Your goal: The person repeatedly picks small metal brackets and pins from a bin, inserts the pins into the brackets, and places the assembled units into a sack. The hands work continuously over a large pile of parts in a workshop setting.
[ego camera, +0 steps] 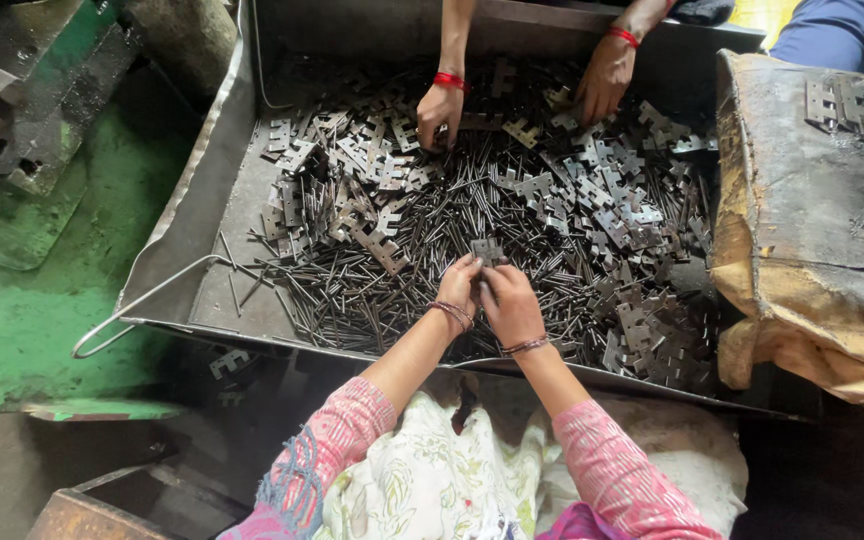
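A large metal tray (207,215) holds a heap of thin steel pins (372,285) and several flat hinge leaves (607,215). My left hand (459,285) and my right hand (510,305) meet over the near middle of the heap. Together they pinch a small grey hinge piece (487,248) at the fingertips. Whether a pin is in it I cannot tell. Both wrists carry thin bangles, and pink sleeves cover my forearms.
Another person's two hands (439,115) (602,80), with red bangles, work in the hinge leaves at the tray's far side. A worn sack-covered block (812,220) with a hinge on top stands at the right. Green machine parts (22,90) lie at the left; a wire handle (142,300) juts from the tray.
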